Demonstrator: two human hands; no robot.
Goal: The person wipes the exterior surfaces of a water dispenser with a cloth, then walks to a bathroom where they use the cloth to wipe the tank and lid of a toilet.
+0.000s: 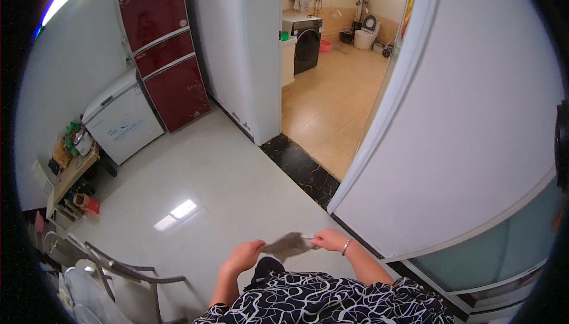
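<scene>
Grey cloth (pixel 287 245) above glossy floor (pixel 222 167)

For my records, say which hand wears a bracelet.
The right hand: a silvery bracelet circles its wrist; the left hand, also holding the grey cloth, shows none.

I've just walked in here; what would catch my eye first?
Probably the tall, dark-red, three-door refrigerator at upper left, beside a low white chest freezer. At top centre, a black-fronted washing machine stands on a tan floor. At bottom centre, the left hand and right hand hold a grey cloth-like piece between them.
</scene>
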